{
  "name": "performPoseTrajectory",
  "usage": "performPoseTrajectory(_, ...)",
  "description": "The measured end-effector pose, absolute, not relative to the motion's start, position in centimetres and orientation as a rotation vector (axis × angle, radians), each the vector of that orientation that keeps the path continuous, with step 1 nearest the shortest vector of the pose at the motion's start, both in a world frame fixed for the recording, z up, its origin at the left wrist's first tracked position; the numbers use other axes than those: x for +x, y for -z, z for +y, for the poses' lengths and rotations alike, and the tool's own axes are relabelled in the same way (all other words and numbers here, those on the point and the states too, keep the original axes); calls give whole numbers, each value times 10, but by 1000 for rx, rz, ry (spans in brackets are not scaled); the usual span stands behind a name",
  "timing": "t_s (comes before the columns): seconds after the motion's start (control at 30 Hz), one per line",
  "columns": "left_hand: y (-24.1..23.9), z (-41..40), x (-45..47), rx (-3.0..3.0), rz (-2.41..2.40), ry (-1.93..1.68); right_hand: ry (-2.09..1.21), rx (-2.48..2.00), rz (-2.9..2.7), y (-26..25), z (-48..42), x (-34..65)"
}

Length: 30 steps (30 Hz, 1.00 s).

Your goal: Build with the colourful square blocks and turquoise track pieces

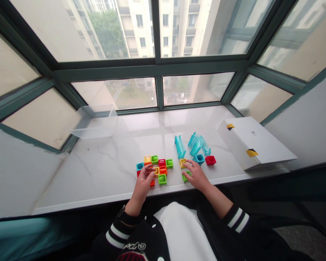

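The left hand (142,183) sits half curled at the left side of a flat cluster of colored plastic blocks (162,179), its fingertips (153,169) over a yellow block (156,171); whether it grips anything cannot be told. The right hand (197,175) lies open with spread fingers, touching another yellow block (182,163), and a green block (186,177) sits just under its edge. The cluster lies between the hands, nearer the left, close to the front edge of the windowsill (97,170). Beyond the right hand, a straight teal chute (180,146) points its long axis away from the person, near curved teal chutes (196,144), a teal block (199,158) and a red block (210,160). A clear plastic tub (93,121) stands at the back left, a white box (254,141) at the right.
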<state>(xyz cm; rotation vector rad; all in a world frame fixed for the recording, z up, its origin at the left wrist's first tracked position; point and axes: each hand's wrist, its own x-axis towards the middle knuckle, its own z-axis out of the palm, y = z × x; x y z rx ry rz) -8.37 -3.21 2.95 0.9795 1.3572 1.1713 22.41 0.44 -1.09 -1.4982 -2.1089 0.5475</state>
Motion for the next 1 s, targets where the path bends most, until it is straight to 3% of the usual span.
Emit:
performPoseTrajectory(0.6, -19, -33, -90, 1054, 1394, -1191, -425, -1619, -2264, 19, 11, 211)
performPoseTrajectory(1.0, -24, -35, -116, 1864, 1719, -1125, -433, -1247, -2157, -13, 7, 197)
